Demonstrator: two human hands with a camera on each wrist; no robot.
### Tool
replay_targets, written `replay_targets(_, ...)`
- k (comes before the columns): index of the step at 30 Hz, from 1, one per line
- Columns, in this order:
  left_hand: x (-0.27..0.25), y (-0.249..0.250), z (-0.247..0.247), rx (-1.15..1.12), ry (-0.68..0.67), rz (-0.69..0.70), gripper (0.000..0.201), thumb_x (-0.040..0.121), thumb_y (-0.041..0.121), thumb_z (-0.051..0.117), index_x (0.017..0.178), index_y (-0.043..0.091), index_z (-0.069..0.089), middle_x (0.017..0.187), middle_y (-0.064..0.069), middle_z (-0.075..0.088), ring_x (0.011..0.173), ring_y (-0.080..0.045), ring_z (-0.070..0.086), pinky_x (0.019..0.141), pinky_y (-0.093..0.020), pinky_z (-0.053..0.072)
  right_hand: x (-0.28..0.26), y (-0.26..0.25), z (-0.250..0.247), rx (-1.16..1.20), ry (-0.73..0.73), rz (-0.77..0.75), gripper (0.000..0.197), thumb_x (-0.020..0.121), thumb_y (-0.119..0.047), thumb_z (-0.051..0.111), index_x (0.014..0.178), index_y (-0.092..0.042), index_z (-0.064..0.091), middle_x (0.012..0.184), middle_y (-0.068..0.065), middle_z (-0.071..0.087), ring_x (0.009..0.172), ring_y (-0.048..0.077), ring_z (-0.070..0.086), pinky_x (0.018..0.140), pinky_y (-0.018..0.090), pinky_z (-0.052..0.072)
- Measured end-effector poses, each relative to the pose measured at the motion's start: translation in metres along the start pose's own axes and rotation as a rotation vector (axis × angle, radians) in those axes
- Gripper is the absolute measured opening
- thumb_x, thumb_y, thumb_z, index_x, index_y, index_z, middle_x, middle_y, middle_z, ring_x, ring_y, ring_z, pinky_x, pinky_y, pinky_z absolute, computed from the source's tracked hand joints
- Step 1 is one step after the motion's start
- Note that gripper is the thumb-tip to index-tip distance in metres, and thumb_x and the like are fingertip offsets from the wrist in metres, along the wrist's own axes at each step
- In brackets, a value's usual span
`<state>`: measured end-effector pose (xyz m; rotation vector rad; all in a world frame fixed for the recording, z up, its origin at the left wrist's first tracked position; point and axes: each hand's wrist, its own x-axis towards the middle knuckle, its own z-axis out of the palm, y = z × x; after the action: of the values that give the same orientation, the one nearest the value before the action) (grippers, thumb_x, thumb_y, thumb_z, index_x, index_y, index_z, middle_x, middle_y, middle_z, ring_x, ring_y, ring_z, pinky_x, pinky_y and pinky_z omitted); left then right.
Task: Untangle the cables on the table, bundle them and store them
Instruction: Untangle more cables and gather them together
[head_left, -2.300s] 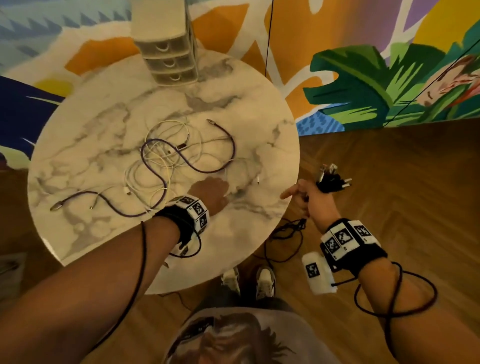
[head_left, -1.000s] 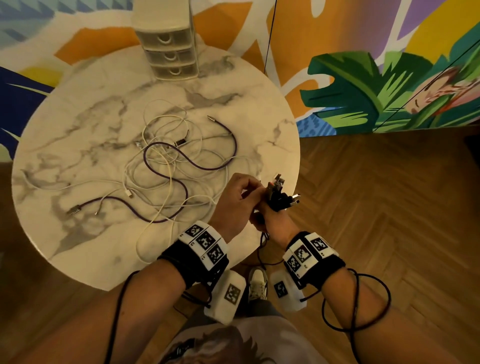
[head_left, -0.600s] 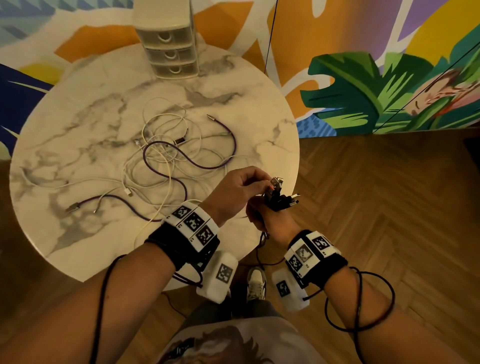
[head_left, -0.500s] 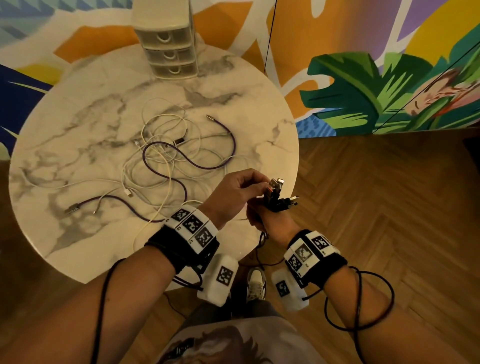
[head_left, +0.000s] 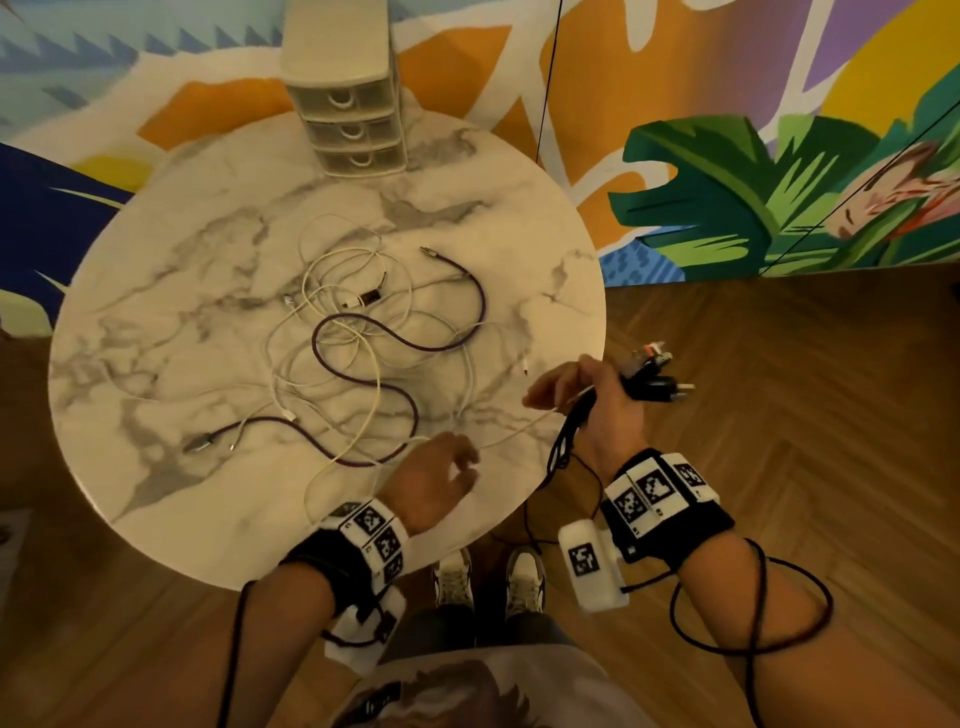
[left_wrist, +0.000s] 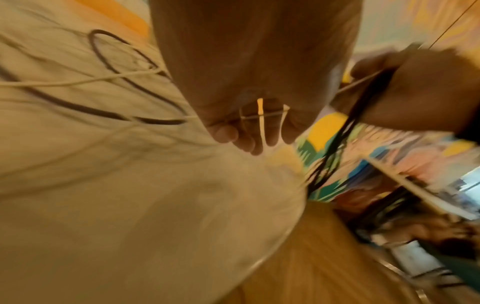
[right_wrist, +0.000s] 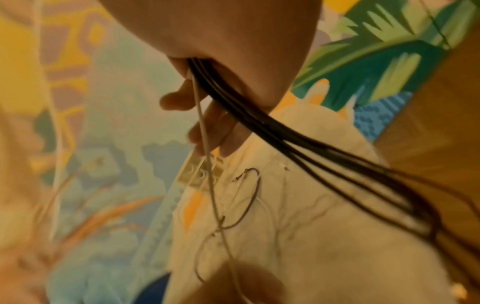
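Observation:
A tangle of white cables (head_left: 332, 270) and a purple cable (head_left: 395, 343) lies on the round marble table (head_left: 208, 509). My right hand (head_left: 582, 395) is off the table's right edge. It grips a bunch of black cables (head_left: 657, 384) with the plugs sticking out, plus one white cable (head_left: 519, 428). The right wrist view shows the black cables (right_wrist: 285, 144) and that white cable (right_wrist: 207, 160) leaving the fist. The white cable runs taut to my left hand (head_left: 441, 473) at the near edge. Its curled fingers (left_wrist: 249, 135) hold the white cable (left_wrist: 260, 123).
A small cream drawer unit (head_left: 348, 119) stands at the table's far edge, drawers shut. The black cables hang down to the wooden floor beside my shoes (head_left: 457, 577). A painted wall rises behind the table.
My hands were together at the plug bunch; they have parted. The left hand slid down-left along the white cable to the table edge. The right moved right with the black bunch.

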<state>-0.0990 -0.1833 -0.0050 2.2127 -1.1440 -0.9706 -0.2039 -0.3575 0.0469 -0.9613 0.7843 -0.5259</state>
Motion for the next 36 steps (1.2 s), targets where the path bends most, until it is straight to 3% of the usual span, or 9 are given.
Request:
replay_targets(3, 0.001, -0.047, -0.016, 0.08, 0.101, -0.091, 0.019, 0.093, 0.024, 0.052, 0.096, 0.009, 0.062, 0.09, -0.009, 0.061, 0.082, -0.026, 0.057, 0.069, -0.026, 0.035, -0.001, -0.007, 0.0, 0.228, 0.008, 0.074, 0.056, 0.096, -0.021, 0.032, 0.041, -0.013, 0.04, 0.04, 0.005, 0.036, 0.038, 0.024, 0.039, 0.057, 0.036, 0.052)
replay_targets(9, 0.045, -0.056, -0.129, 0.251, 0.584, -0.068, 0.012, 0.091, 0.009, 0.055, 0.091, -0.002, 0.061, 0.096, -0.024, 0.055, 0.087, -0.035, 0.054, 0.076, -0.038, 0.039, 0.001, -0.02, 0.0, 0.277, 0.026, -0.017, 0.054, 0.096, -0.022, 0.029, 0.042, -0.019, 0.031, 0.038, -0.002, 0.021, 0.037, 0.014, 0.019, 0.047, 0.026, 0.037)
replay_targets(15, 0.014, -0.107, -0.112, 0.438, 0.216, -0.317, 0.023, 0.093, 0.022, 0.052, 0.098, 0.003, 0.063, 0.105, -0.022, 0.056, 0.097, -0.039, 0.057, 0.079, -0.039, 0.043, 0.01, -0.052, -0.032, 0.355, 0.209, -0.192, 0.048, 0.095, -0.028, 0.034, 0.047, -0.02, 0.028, 0.039, -0.005, 0.022, 0.039, 0.014, 0.016, 0.048, 0.028, 0.017)
replay_targets(23, 0.023, -0.03, -0.126, 0.462, 0.648, 0.089, 0.026, 0.091, 0.025, 0.052, 0.084, 0.008, 0.07, 0.087, -0.009, 0.059, 0.084, -0.03, 0.051, 0.07, -0.037, 0.042, -0.002, -0.03, 0.013, 0.131, 0.098, -0.108, 0.055, 0.099, -0.023, 0.036, 0.045, -0.019, 0.03, 0.039, -0.006, 0.024, 0.037, 0.011, 0.018, 0.039, 0.022, 0.017)
replay_targets(26, 0.017, -0.003, -0.111, 0.638, 0.644, 0.255, 0.024, 0.088, 0.026, 0.052, 0.077, 0.012, 0.068, 0.081, -0.006, 0.06, 0.078, -0.029, 0.051, 0.065, -0.037, 0.038, -0.013, -0.017, 0.04, -0.173, -0.102, 0.036, 0.058, 0.102, -0.03, 0.035, 0.046, -0.016, 0.043, 0.037, -0.006, 0.032, 0.035, 0.009, 0.022, 0.04, 0.023, 0.016)
replay_targets(28, 0.01, 0.009, -0.097, 0.702, 0.61, 0.344, 0.015, 0.085, 0.021, 0.058, 0.077, 0.012, 0.067, 0.081, -0.005, 0.06, 0.079, -0.028, 0.051, 0.066, -0.038, 0.038, -0.017, -0.011, 0.054, -0.408, -0.187, 0.101, 0.059, 0.102, -0.037, 0.033, 0.064, -0.002, 0.061, 0.035, -0.008, 0.036, 0.033, 0.005, 0.025, 0.039, 0.017, 0.02)
replay_targets(30, 0.004, 0.016, -0.083, 0.74, 0.583, 0.425, 0.009, 0.083, 0.018, 0.061, 0.079, 0.012, 0.066, 0.082, -0.005, 0.059, 0.08, -0.027, 0.05, 0.067, -0.038, 0.036, -0.016, -0.006, 0.066, -0.573, -0.187, 0.145, 0.049, 0.1, -0.042, 0.036, 0.084, -0.007, 0.067, 0.036, -0.011, 0.042, 0.034, 0.005, 0.033, 0.041, 0.016, 0.025)
replay_targets(34, 0.003, 0.021, -0.061, 0.707, 0.575, 0.476, 0.009, 0.085, 0.017, 0.061, 0.09, 0.01, 0.063, 0.085, -0.006, 0.059, 0.08, -0.026, 0.051, 0.067, -0.038, 0.04, -0.011, 0.003, 0.081, -0.657, -0.151, 0.182, 0.038, 0.097, -0.031, 0.047, 0.061, -0.019, 0.046, 0.053, -0.002, 0.042, 0.051, 0.013, 0.037, 0.052, 0.026, 0.029)
replay_targets(36, 0.003, 0.017, -0.051, 0.599, 0.569, 0.393, 0.013, 0.087, 0.021, 0.053, 0.087, 0.012, 0.063, 0.084, -0.004, 0.059, 0.079, -0.025, 0.052, 0.067, -0.037, 0.043, -0.009, 0.004, 0.081, -0.68, -0.132, 0.149, 0.038, 0.097, -0.026, 0.045, 0.06, -0.02, 0.052, 0.054, 0.001, 0.045, 0.049, 0.012, 0.039, 0.048, 0.021, 0.031)
